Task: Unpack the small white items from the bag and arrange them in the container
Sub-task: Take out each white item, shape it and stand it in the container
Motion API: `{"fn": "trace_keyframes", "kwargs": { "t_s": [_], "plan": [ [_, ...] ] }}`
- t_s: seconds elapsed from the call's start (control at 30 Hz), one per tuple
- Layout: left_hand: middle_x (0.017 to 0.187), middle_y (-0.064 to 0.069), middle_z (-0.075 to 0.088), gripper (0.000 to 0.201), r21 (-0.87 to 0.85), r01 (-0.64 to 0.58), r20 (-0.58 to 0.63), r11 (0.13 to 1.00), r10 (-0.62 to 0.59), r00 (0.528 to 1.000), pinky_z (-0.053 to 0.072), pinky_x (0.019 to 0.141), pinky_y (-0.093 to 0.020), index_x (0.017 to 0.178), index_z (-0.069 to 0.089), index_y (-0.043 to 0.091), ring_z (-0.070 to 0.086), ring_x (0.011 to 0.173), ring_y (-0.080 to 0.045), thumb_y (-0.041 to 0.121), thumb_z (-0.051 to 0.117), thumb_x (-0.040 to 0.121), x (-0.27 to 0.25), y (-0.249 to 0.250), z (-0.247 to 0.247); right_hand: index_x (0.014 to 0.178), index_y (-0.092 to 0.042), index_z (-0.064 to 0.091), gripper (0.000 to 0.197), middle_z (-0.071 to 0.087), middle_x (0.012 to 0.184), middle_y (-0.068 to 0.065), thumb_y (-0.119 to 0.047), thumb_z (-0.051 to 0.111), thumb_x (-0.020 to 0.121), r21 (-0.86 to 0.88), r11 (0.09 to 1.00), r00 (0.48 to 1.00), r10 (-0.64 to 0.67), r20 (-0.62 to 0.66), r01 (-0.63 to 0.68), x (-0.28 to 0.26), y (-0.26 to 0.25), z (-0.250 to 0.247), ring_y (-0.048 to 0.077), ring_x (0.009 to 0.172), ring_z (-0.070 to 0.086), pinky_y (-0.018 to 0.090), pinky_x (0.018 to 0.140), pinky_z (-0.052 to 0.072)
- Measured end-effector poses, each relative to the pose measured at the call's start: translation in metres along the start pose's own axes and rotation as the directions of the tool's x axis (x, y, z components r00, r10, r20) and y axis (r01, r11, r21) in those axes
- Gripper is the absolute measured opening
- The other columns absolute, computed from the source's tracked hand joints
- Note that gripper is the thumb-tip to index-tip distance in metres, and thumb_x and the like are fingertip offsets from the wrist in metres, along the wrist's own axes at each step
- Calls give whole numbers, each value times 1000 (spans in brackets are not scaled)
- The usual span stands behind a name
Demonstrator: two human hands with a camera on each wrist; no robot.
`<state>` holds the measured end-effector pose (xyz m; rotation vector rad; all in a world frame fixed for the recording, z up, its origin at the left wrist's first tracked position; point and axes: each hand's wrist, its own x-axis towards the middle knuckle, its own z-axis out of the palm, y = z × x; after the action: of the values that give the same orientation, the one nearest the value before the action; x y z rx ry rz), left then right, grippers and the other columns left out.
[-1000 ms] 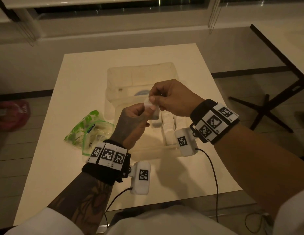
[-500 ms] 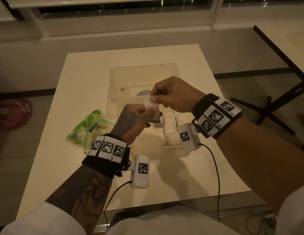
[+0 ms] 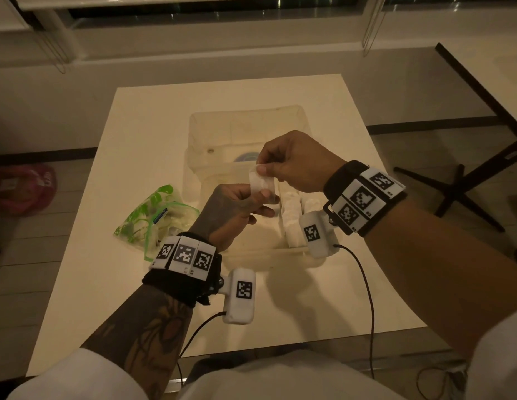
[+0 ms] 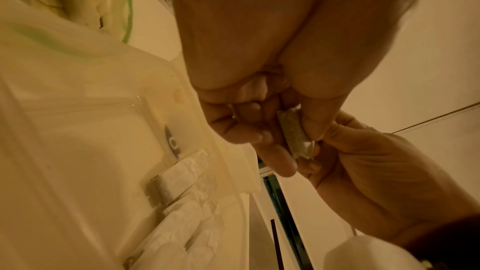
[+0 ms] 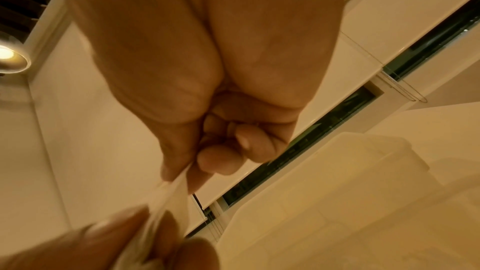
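Both hands hold one small white packet (image 3: 261, 183) in the air over the near half of the container. Left hand (image 3: 234, 210) pinches its lower edge between thumb and fingers; right hand (image 3: 294, 161) pinches its upper corner between thumb and forefinger, remaining fingers curled into the palm. Left wrist view: packet (image 4: 294, 132) seen edge-on, clamped between the fingers of both hands. Right wrist view: packet blurred, no detail.

Versus the frame half a second ago: both hands stay on the packet in much the same place; the right-hand grip now sits at the top corner, so more of the packet face shows between the hands.

Clear plastic container (image 3: 248, 119) sits mid-table, open. Two rows of white packets (image 3: 291, 223) stand along its near right side, below the right wrist. A round bluish mark shows on the container floor, behind the held packet.

Green-printed zip bag (image 3: 153, 217) lies on the table (image 3: 136, 140) left of the container, just beside the left wrist, more white items inside. Position unchanged
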<state>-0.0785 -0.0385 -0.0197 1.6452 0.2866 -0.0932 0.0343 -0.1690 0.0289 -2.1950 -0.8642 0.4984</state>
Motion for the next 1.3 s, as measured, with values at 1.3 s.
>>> {"fn": "trace_keyframes", "kwargs": {
  "t_s": [1.3],
  "plan": [
    [97,-1,75,24,-40,92,-107,995,-96,990,48,64,-30,113,68,16,72,85,-18,23,65,91,-3,-22,-12,86,-21,71,4,65,76,-11,-17,69,88,-57,998,995,44,90,-39,14,14,5,0,64,57,9,59,41]
  ]
}}
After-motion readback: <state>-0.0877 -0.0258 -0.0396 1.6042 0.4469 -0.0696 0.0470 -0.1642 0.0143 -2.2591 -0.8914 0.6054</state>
